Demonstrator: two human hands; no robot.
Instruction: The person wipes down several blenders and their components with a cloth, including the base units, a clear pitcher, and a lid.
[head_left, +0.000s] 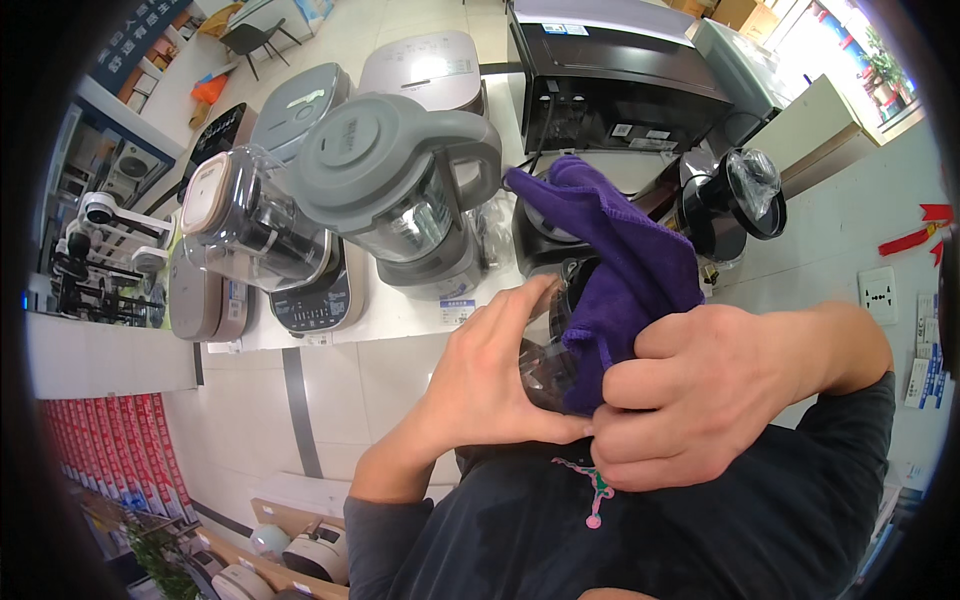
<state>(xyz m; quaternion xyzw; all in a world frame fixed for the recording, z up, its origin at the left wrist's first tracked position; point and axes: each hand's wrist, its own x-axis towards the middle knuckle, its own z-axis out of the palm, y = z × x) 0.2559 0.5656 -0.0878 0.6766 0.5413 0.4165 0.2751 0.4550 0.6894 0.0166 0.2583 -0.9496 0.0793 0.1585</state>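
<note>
Close to my chest, my left hand (491, 375) is wrapped around a clear jug-like container (541, 367) with dark parts at its top. A purple cloth (630, 262) is bunched in my right hand (690, 397), its folds draped over the container's right side and hiding much of it. The fingertips of both hands nearly meet at the near side. Just beyond the cloth sits a black appliance base (536, 240) on the white counter. A grey blender with a lidded glass jug (409, 210) stands to its left.
Left on the counter (382, 322) are a clear-jar blender (255, 225) and several rounded cookers. A black oven-like appliance (615, 90) stands at the back. Right of the cloth is a black appliance with plastic wrap (712, 210), near a wall socket (877, 295). Below left, a low shelf holds small appliances.
</note>
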